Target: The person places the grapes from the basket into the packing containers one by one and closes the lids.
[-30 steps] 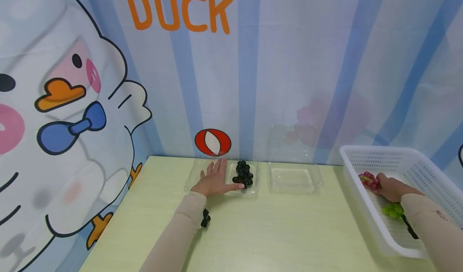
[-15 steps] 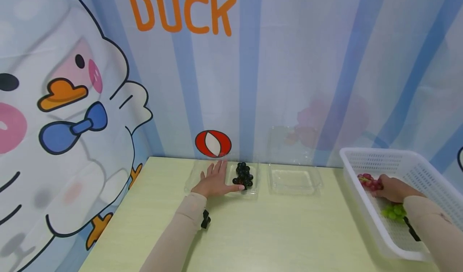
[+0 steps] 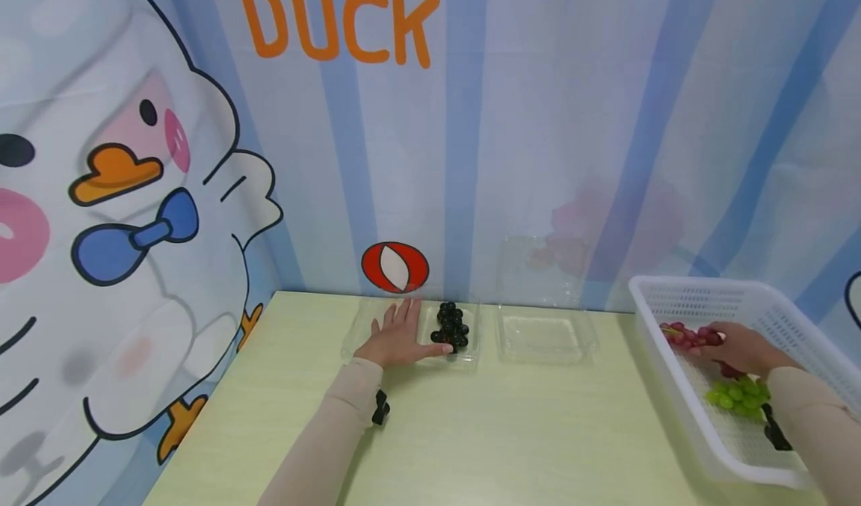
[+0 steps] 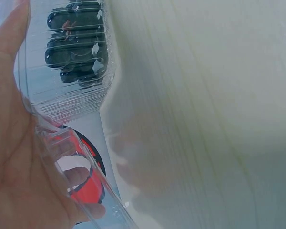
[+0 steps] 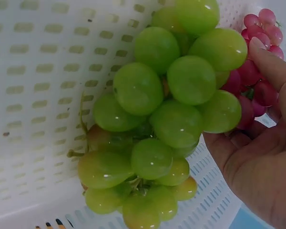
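Note:
My left hand [image 3: 398, 340] rests with straight, spread fingers on a clear plastic clamshell box [image 3: 474, 353], its thumb reaching along the front rim. Inside the box lies a bunch of black grapes [image 3: 451, 326], also visible through the ribbed wall in the left wrist view. In the white basket at right, my right hand [image 3: 743, 349] holds red grapes [image 3: 682, 335] between thumb and fingers. In the right wrist view these grapes [image 5: 248, 88] look pink beyond the thumb and darker inside the hand. Green grapes [image 5: 167, 114] lie nearer, close beside that hand.
A second clear box [image 3: 545, 338] stands with its lid up at the table's back, between the left box and the white perforated basket [image 3: 699, 431]. Behind the pale table [image 3: 525, 431] hangs a printed duck curtain [image 3: 538, 117].
My right hand has shifted slightly within the basket, and more of the green grapes and some dark red ones show below it. The left hand stays in place.

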A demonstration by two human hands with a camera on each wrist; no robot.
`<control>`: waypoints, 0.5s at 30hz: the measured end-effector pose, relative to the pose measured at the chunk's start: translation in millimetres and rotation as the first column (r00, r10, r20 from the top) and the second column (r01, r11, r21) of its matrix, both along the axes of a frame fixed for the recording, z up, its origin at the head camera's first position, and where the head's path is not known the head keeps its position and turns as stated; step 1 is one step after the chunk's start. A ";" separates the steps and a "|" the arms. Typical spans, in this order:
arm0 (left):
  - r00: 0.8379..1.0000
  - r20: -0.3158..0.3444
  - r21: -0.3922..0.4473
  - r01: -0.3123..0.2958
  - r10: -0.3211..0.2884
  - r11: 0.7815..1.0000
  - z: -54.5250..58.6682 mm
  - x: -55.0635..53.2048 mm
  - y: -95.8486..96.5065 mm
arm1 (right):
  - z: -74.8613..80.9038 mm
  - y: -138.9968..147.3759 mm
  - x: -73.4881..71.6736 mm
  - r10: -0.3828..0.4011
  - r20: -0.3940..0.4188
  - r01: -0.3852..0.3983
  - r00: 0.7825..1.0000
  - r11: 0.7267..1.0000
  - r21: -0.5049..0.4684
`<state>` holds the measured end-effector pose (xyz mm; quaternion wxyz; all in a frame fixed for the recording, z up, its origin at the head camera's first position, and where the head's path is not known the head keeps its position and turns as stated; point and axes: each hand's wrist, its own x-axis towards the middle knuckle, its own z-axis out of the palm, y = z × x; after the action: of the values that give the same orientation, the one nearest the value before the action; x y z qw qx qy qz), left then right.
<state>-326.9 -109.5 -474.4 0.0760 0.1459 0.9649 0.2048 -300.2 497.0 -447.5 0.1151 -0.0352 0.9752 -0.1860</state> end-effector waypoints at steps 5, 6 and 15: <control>1.000 -0.002 -0.007 -0.004 0.004 1.000 0.5 0.3 0.1 | -1.6 3.0 0.2 -0.041 0.015 0.043 0.999 0.994 -0.105; 1.000 -0.002 -0.008 -0.004 0.004 1.000 0.5 0.3 0.2 | -1.9 2.9 0.4 -0.051 0.022 0.054 0.998 0.990 -0.132; 1.000 -0.010 -0.009 -0.003 0.003 1.000 0.8 -0.3 -0.3 | 2.8 1.8 2.6 -0.161 0.130 0.194 0.978 0.933 -0.304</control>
<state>-327.2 -109.7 -473.5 0.0713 0.1453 0.9664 0.1996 -297.7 498.8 -444.6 0.1408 0.0450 0.9248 -0.3506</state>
